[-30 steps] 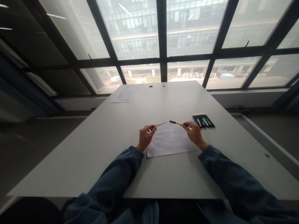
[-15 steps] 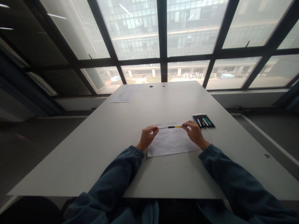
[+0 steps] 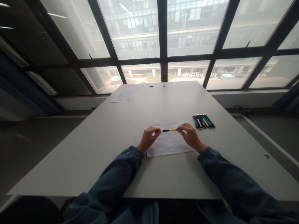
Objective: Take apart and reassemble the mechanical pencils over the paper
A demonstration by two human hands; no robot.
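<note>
A yellow and black pen (image 3: 168,130) is held level between my two hands, above a white sheet of paper (image 3: 171,144). My left hand (image 3: 149,137) pinches the thin refill at the pen's black end; only a short bit of it shows beside the fingertips. At the other end, the fingers of my right hand (image 3: 190,135) are closed on the yellow barrel, partly covering it.
Just beyond my right hand, several dark, blue, white and green pens (image 3: 203,121) lie in a row on the white table (image 3: 98,140). Printed papers (image 3: 121,95) lie at the far left, and a small dark item (image 3: 266,156) near the right edge.
My right hand has moved left with the barrel, closer to my left hand. The long thin length of refill that showed between them is now mostly inside the barrel.
</note>
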